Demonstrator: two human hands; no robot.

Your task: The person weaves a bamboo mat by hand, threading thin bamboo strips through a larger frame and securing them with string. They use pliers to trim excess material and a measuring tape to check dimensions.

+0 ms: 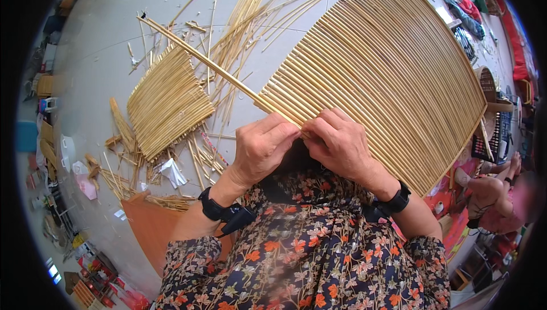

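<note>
While both hands worked at the near edge of the woven reed mat, a single long reed stick lay pinched between them. The left hand was curled nearly shut, thumb and fingertips closed on the stick's near end. The right hand was likewise curled, its fingertips pressing the stick against the mat's lower left corner, touching the left hand's fingers. The stick's long axis ran diagonally, its free end pointing up and to the left, away from the person, well past the mat's left edge. The mat's own reeds ran parallel to that same diagonal; the panel fanned wider toward the right and rested over the person's lap, its far edge reaching out above the floor.

A smaller woven reed panel lay flat on the pale grey floor to the left, just beside the stick. Loose reeds were scattered beyond it, with short offcuts and a scrap of white paper nearer the person. An orange board sat at the lower left. Each wrist carried a black band. At the right, another person's hand rested near a woven basket and hanging clothes.
</note>
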